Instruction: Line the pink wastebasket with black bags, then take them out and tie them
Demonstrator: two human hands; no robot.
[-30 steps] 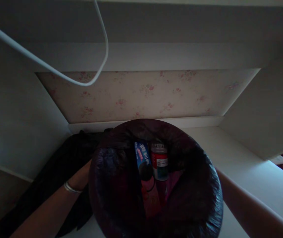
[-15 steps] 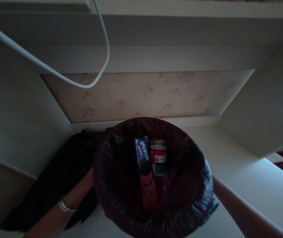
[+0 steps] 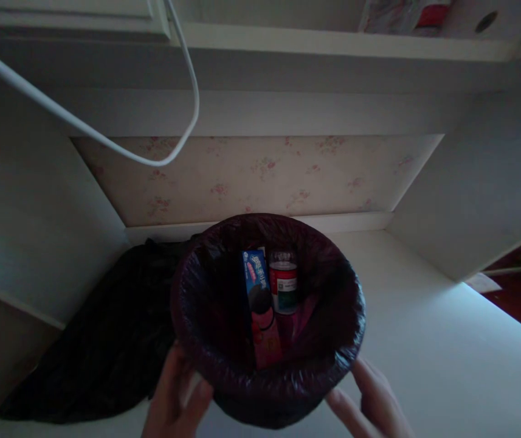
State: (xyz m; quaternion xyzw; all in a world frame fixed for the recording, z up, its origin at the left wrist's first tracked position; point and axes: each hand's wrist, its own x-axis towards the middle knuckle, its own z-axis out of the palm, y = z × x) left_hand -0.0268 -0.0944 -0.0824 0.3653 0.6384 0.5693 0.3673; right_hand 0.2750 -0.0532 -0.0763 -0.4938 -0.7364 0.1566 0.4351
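Observation:
A round bin lined with a dark purple plastic bag (image 3: 269,383) stands on the white surface. Inside it lie a blue and pink cookie box (image 3: 260,304) and, to the box's right, a red, white and green can (image 3: 284,286). My left hand (image 3: 179,389) is at the bin's lower left side, its thumb and fingers apart. At the lower right side is my right hand (image 3: 365,398), also with thumb and fingers spread. Both hands touch or nearly touch the bin's outside; the exact contact is not clear.
A black plastic bag (image 3: 105,340) lies spread to the left of the bin. A white cable (image 3: 155,163) loops down at the upper left. Above is a shelf edge (image 3: 333,45), with packages at the upper right. White panels stand on both sides.
Both hands have come round toward the near side of the bin, and their fingers now show. The bin appears smaller and slightly further left. The view has tilted up, showing more of the shelf.

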